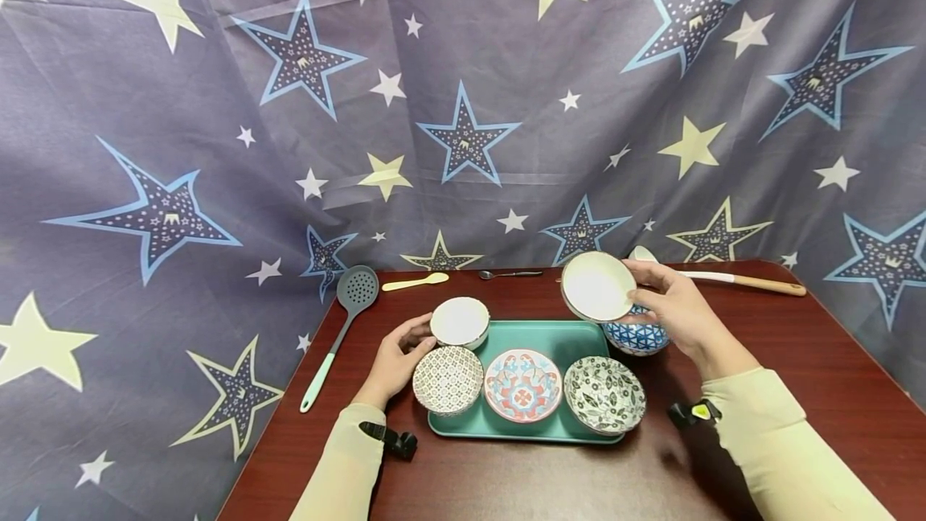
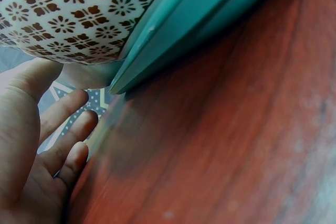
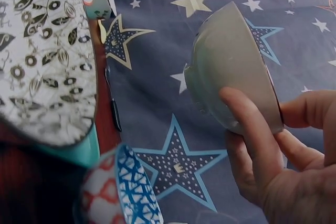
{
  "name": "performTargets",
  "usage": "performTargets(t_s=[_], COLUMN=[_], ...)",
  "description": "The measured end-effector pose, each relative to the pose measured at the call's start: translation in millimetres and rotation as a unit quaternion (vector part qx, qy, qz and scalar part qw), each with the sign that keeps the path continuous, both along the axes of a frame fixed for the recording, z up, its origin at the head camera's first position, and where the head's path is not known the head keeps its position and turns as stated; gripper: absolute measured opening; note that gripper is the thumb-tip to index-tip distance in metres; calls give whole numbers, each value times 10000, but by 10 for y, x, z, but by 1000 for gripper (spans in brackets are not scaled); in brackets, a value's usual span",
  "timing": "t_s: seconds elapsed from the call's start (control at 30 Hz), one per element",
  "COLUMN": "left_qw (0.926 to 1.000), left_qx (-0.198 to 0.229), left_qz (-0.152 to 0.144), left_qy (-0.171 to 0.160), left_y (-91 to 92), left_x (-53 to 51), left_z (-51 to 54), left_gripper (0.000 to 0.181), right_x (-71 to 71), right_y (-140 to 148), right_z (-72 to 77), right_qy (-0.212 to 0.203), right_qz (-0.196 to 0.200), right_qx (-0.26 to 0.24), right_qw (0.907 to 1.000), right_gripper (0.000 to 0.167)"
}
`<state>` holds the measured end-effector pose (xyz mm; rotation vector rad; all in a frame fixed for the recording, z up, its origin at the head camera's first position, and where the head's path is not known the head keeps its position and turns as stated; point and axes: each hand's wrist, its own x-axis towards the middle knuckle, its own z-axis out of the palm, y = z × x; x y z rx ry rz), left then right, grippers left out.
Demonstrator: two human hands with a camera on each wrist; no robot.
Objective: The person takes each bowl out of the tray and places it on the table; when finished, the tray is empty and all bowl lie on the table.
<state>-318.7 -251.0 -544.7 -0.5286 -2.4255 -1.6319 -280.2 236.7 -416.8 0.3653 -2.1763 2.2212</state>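
My right hand (image 1: pixel 676 308) holds a white bowl (image 1: pixel 597 286) up by its rim, tilted, above the back right of the green tray (image 1: pixel 535 434); the right wrist view shows the bowl's plain outside (image 3: pixel 228 66) between thumb and fingers. At the tray's left end my left hand (image 1: pixel 398 360) has its fingers beside another white bowl (image 1: pixel 460 322). In the left wrist view that hand (image 2: pixel 47 140) has loosely bent fingers next to the brown-patterned bowl (image 2: pixel 79 14). Along the tray's front stand the brown-patterned bowl (image 1: pixel 448 380), a red-and-blue one (image 1: pixel 523 386) and a black-floral one (image 1: pixel 604 395).
A blue-patterned bowl (image 1: pixel 637 338) stands by the tray's right end. Behind lie a yellow spoon (image 1: pixel 415 282), a small dark spoon (image 1: pixel 510 274) and a wooden-handled utensil (image 1: pixel 767 285). A slotted ladle (image 1: pixel 340 336) lies at the left. A starry cloth (image 1: pixel 463 207) hangs behind the table.
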Motion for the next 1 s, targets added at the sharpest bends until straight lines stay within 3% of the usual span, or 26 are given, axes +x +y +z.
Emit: performTargets(t_s=[0.37, 0.6, 0.7, 0.87, 1.0], left_qw=[10000, 10000, 10000, 9997, 9996], left_qx=[27, 24, 75, 162, 203], left_qz=[-1, -30, -62, -119, -142], left_qy=[34, 12, 1, 101, 150], left_y=[-2, 6, 27, 86, 104], left_x=[4, -16, 15, 150, 194], left_z=[-2, -9, 49, 232, 276], left_gripper=[48, 49, 48, 47, 47], right_x=[123, 181, 205, 243, 274], right_y=[262, 405, 461, 536, 601], right_z=[3, -55, -97, -182, -233], right_qy=[90, 253, 253, 211, 280], right_qz=[-151, -172, -198, -161, -158], right_qx=[-480, -454, -483, -694, -849], right_qw=[9987, 9985, 9983, 9972, 9959], right_gripper=[52, 52, 51, 49, 49])
